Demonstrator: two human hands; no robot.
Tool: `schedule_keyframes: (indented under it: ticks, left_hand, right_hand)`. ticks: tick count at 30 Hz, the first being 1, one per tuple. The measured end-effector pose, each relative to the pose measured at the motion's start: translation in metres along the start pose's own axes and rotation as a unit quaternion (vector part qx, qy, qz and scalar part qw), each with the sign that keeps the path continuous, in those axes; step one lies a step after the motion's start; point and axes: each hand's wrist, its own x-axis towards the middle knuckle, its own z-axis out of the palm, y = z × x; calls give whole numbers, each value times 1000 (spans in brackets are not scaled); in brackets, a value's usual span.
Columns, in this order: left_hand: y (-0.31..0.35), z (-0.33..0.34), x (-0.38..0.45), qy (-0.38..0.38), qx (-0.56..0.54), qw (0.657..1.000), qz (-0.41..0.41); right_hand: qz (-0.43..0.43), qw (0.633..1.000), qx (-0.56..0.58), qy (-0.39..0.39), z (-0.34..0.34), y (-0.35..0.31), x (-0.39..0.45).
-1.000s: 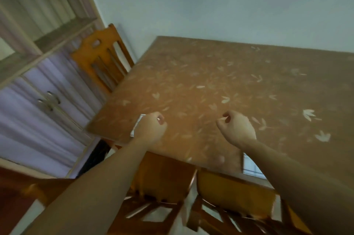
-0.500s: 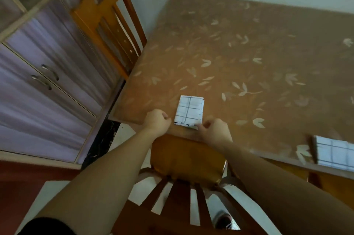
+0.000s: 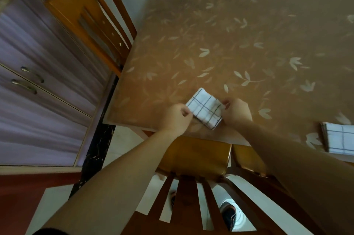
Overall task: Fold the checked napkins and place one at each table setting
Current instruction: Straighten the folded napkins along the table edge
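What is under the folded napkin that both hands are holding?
Under the checked napkin, pinched by the left hand and right hand, only the brown leaf-patterned tablecloth shows. The patch directly beneath is covered.

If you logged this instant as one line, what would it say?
left hand pinches folded checked napkin | right hand grips it | table edge | second napkin placed
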Motion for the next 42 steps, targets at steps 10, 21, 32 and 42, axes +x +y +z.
schedule_keyframes:
  ticks: [10,21,32,42]
  left_hand:
    - [3,16,13,38,13,999,-13]
    - [-5,16,-2,21,49,998,-46]
    - [-22,7,-18,20,59,997,-51]
    - [-26,7,-23,27,43,997,-66]
  right_hand:
    - [66,996,53,38,11,21,-38]
    - [50,982,178,29,13,38,-48]
    - [83,965,245,37,33,42,-54]
    - [85,964,248,41,39,41,-56]
